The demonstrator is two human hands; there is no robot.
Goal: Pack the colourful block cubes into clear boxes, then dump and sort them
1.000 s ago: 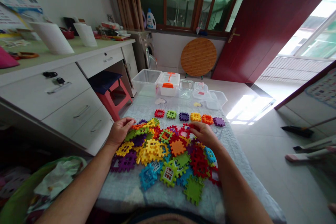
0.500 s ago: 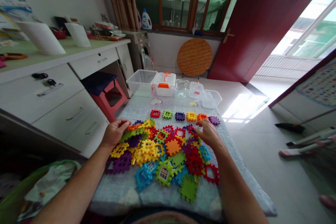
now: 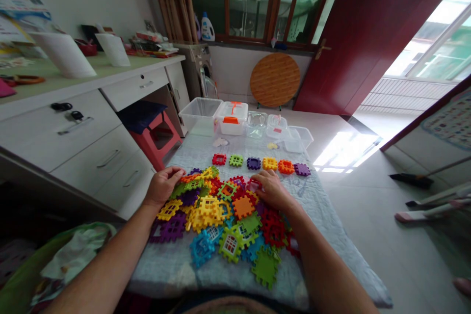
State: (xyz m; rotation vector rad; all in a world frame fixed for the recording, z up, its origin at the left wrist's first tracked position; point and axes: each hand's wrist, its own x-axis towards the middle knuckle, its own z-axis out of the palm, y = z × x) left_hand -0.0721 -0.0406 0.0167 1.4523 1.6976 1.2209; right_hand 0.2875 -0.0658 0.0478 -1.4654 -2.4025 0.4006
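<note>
A heap of colourful toothed plastic building squares lies on the cloth-covered table (image 3: 158, 267). My left hand (image 3: 164, 185) rests at the heap's left edge, thumb and fingers pinched together beside an orange piece (image 3: 190, 177); whatever is between the fingertips is too small to make out. Over the back right of the heap, my right hand (image 3: 273, 189) reaches with extended fingers onto a red square frame (image 3: 254, 185). Its thumb is mostly hidden. Behind the heap stands a row of single squares: red (image 3: 219, 159), green (image 3: 236, 160), dark purple (image 3: 253, 163), yellow (image 3: 270, 163), orange (image 3: 286, 167) and purple (image 3: 302, 170).
Along the far table edge stand a clear plastic bin (image 3: 200, 114), a lidded box with orange clasps (image 3: 233, 118) and smaller clear containers (image 3: 256, 123). Left of the table are a red stool (image 3: 158, 140) and a white drawer desk (image 3: 83, 132).
My right hand has moved left from near the orange square in the row to the red frame in the heap. My left hand stays at the heap's left edge.
</note>
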